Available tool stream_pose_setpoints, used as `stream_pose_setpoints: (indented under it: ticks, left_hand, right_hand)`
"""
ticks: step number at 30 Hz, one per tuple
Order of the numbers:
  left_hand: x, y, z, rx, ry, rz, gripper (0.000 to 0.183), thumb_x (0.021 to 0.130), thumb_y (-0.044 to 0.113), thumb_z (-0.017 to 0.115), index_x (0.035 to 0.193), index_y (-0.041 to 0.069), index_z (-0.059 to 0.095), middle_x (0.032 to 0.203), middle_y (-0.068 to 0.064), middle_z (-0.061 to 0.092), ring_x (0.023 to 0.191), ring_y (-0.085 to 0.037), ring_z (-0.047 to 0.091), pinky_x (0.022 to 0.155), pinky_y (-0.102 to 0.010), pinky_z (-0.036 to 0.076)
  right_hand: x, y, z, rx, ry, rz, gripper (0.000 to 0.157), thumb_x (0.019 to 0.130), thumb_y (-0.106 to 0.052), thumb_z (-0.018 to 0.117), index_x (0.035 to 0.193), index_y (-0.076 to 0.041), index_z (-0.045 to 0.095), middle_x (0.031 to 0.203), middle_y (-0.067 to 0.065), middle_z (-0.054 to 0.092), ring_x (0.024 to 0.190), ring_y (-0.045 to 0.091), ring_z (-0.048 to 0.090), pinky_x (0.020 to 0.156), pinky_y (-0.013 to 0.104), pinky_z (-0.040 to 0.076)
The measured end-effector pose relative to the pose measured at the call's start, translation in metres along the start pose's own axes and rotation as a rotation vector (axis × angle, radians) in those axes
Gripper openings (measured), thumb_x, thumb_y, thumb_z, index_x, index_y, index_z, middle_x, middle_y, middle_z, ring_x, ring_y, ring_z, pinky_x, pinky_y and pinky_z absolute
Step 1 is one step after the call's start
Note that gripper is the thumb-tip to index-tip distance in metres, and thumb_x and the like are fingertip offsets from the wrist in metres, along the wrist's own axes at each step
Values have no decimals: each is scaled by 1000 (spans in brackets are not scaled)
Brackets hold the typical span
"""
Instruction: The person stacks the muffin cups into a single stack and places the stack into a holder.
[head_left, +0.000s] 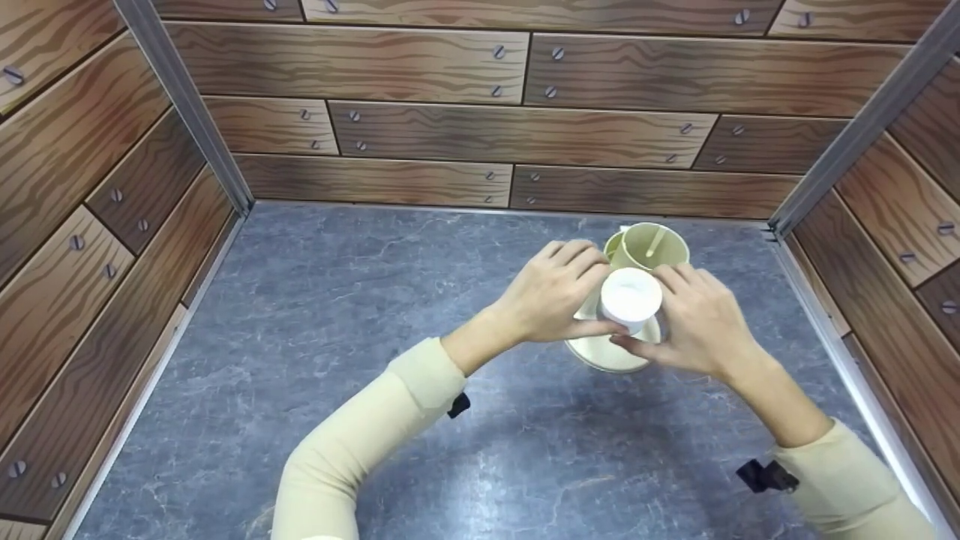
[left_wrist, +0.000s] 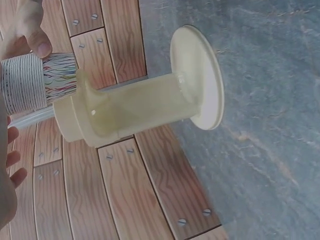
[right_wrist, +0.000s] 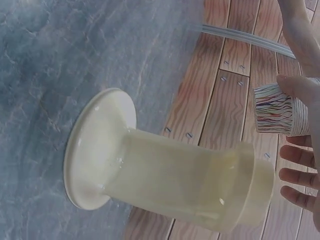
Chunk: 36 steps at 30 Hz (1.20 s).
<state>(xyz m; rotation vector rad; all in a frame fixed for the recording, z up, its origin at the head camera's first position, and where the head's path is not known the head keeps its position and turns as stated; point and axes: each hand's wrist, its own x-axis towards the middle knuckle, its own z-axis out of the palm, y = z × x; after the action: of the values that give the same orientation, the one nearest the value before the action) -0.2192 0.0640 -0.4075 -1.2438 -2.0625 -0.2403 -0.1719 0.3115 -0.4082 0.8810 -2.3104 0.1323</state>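
A stack of nested paper cups [head_left: 631,295], white with thin coloured lines, is held upright between both hands. My left hand [head_left: 559,289] grips its left side, thumb towards me. From the right, my right hand [head_left: 697,319] holds the same stack, its thumb [left_wrist: 41,46] lying on the patterned cups in the left wrist view. Just behind and below stands a cream cup dispenser [head_left: 651,244], an open-topped tube with a round base [head_left: 611,354]. The stack is apart from the tube [right_wrist: 170,172] in the right wrist view.
A blue-grey marbled surface [head_left: 360,315] lies under everything. Wood-patterned panels [head_left: 420,135] enclose the back and both sides, with grey metal strips [head_left: 191,105] at the corners. The dispenser stands near the back right.
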Motion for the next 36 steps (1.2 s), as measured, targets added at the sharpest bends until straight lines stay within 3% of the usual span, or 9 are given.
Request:
stream_pose_setpoints:
  ticks: [8, 16, 36]
  left_hand:
    - [19, -6, -4, -17, -27, -14, 69, 92, 76, 60, 123, 15, 67, 124, 1, 68, 121, -18, 61, 100, -31, 53]
    - [30, -8, -7, -17, -8, -36, 67, 92, 76, 59, 120, 15, 66, 122, 1, 67, 121, -19, 60, 98, -31, 52]
    - [60, -14, -3, 28, -83, -128, 71, 94, 78, 55, 128, 17, 67, 128, 2, 66, 124, -19, 59, 99, -31, 52]
  right_hand:
    - [8, 11, -11, -19, -35, 38, 79, 64, -61, 84, 113, -2, 65, 97, 17, 66, 83, 36, 61, 66, 45, 53]
    - [15, 19, -17, -2, -44, 104, 86, 63, -57, 87, 121, 2, 66, 106, 22, 71, 87, 39, 64, 69, 49, 54]
    - [29, 45, -17, 22, -10, 183, 79, 62, -53, 88, 113, 3, 65, 94, 19, 66, 82, 38, 61, 68, 50, 53]
